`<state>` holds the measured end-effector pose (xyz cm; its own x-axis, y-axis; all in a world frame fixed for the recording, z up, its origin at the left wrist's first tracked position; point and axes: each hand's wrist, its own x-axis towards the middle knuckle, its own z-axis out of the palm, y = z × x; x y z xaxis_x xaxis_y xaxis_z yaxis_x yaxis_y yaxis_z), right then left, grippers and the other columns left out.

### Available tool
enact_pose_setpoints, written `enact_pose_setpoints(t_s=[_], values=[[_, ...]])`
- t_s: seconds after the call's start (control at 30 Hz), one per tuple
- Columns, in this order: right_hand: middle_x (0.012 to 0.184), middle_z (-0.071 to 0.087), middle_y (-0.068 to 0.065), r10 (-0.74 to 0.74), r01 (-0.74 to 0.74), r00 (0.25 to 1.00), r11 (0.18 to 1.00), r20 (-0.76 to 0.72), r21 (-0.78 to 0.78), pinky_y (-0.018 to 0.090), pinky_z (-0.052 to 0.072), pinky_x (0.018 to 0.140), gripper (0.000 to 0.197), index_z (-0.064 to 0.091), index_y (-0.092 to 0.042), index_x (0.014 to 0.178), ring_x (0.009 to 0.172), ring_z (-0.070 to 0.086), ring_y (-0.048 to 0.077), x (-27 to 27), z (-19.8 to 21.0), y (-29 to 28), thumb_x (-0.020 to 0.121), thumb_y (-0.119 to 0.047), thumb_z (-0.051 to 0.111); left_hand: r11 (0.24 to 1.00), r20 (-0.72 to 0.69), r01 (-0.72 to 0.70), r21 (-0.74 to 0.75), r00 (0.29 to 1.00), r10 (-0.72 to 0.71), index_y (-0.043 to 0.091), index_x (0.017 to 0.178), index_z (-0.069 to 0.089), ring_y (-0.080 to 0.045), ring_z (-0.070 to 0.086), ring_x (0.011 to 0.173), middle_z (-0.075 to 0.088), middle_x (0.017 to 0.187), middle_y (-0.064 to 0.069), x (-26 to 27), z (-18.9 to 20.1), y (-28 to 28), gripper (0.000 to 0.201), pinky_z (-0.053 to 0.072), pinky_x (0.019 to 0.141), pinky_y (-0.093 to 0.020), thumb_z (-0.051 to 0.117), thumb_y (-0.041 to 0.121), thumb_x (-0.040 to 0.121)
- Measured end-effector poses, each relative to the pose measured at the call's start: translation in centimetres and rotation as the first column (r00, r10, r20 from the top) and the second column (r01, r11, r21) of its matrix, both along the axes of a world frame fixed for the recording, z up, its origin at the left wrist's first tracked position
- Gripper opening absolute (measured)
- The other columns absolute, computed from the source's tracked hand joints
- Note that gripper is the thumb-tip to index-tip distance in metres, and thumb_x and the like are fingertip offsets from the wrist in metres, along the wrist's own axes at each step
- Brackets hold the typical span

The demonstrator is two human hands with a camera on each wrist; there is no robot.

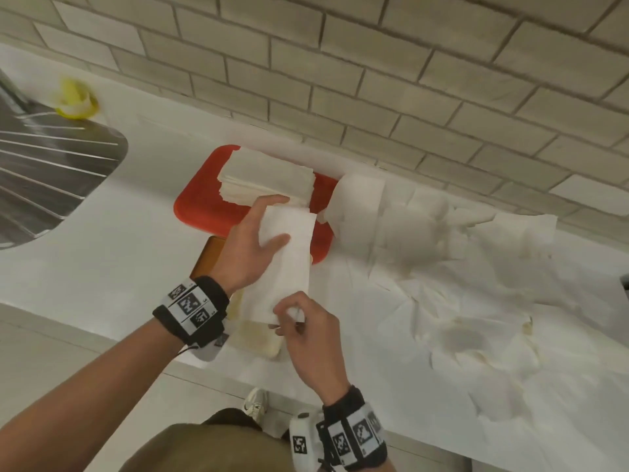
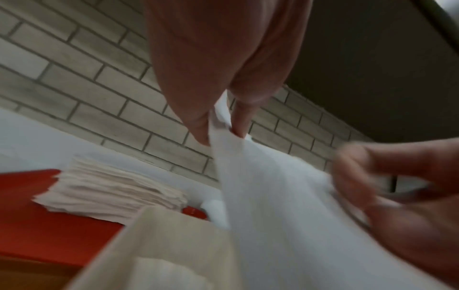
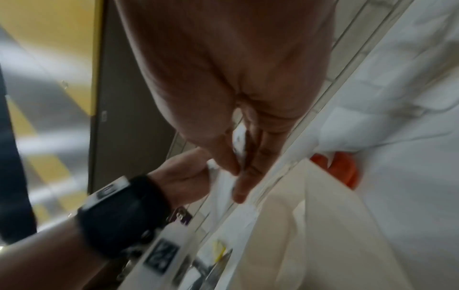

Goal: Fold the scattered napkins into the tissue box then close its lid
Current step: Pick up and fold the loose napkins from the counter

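Observation:
A long folded white napkin [image 1: 289, 253] is stretched between both hands above the cream tissue box [image 1: 260, 340]. My left hand [image 1: 277, 221] holds its far end, thumb on top; in the left wrist view the left hand [image 2: 221, 127] pinches the napkin [image 2: 273, 196] between thumb and finger. Nearer me, my right hand [image 1: 289, 313] pinches the near end. Blur softens the right wrist view, where the right hand [image 3: 239, 170] pinches the paper over the box [image 3: 323, 215]. The brown lid [image 1: 208, 257] lies left of the box, mostly hidden.
A red tray [image 1: 200, 209] against the brick wall carries a stack of folded napkins [image 1: 265, 175]. Several loose napkins [image 1: 476, 284] cover the white counter to the right. A steel sink drainer [image 1: 51, 165] and a yellow object [image 1: 75, 100] sit far left.

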<state>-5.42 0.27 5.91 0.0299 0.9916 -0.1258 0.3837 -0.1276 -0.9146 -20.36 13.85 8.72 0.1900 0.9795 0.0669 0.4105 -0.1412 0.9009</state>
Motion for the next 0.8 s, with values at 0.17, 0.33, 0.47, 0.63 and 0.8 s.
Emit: enact_pose_setpoints(t_s=[0.17, 0.33, 0.47, 0.63, 0.8], values=[[0.111, 0.079, 0.008, 0.031, -0.032, 0.999, 0.922, -0.007, -0.386, 0.021, 0.062, 0.081, 0.018, 0.065, -0.02, 0.122, 0.094, 0.08, 0.009, -3.1, -2.2, 1.7, 0.106, -0.014, 0.06, 0.983, -0.333, 0.175, -0.049, 0.925, -0.181, 0.033, 0.159, 0.039, -0.034, 0.062, 0.116, 0.063, 0.117, -0.001, -0.7, -2.6, 2.2, 0.07, 0.042, 0.091, -0.035, 0.07, 0.011, 0.101], [0.136, 0.071, 0.007, 0.234, -0.146, 0.969, 0.805, 0.082, -0.576, 0.022, 0.056, 0.081, 0.05, 0.057, -0.015, 0.148, 0.109, 0.074, 0.016, -2.9, -2.3, 3.4, 0.101, -0.031, 0.065, 0.995, -0.57, 0.096, -0.019, 0.817, -0.09, 0.025, 0.159, 0.035, -0.039, 0.056, 0.124, 0.057, 0.141, -0.012, -2.0, -5.5, 1.7, 0.076, 0.05, 0.1, -0.048, 0.075, 0.022, 0.095], [0.089, 0.083, 0.011, -0.029, -0.07, 0.985, 0.83, -0.168, -0.554, 0.022, 0.061, 0.064, 0.024, 0.066, -0.009, 0.129, 0.081, 0.083, 0.021, 1.6, 0.6, 5.5, 0.106, -0.017, 0.063, 0.998, -0.513, 0.013, -0.065, 0.857, -0.045, 0.02, 0.158, 0.036, -0.036, 0.056, 0.133, 0.056, 0.147, -0.012, -3.3, -6.6, 0.5, 0.075, 0.051, 0.103, -0.047, 0.077, 0.021, 0.095], [0.109, 0.074, 0.01, -0.238, 0.258, 0.861, 0.966, 0.449, 0.018, 0.038, 0.062, 0.086, 0.023, 0.06, -0.019, 0.126, 0.096, 0.074, 0.027, 7.6, -1.6, 16.8, 0.107, -0.032, 0.061, 1.0, -0.364, -0.01, 0.026, 0.931, 0.019, 0.021, 0.142, 0.048, -0.022, 0.063, 0.123, 0.067, 0.131, -0.001, -3.3, -5.9, -1.0, 0.052, 0.053, 0.096, -0.037, 0.075, 0.018, 0.097], [0.144, 0.05, 0.018, 0.088, -0.012, 0.67, 0.994, 0.737, -0.108, 0.051, 0.052, 0.106, 0.045, 0.054, -0.03, 0.146, 0.13, 0.056, 0.042, 7.3, -6.4, 24.9, 0.108, -0.054, 0.047, 0.994, -0.323, 0.061, 0.089, 0.946, -0.029, 0.027, 0.126, 0.06, -0.009, 0.066, 0.106, 0.07, 0.114, 0.011, -1.2, -5.3, -1.8, 0.028, 0.059, 0.089, -0.035, 0.072, 0.024, 0.1]])
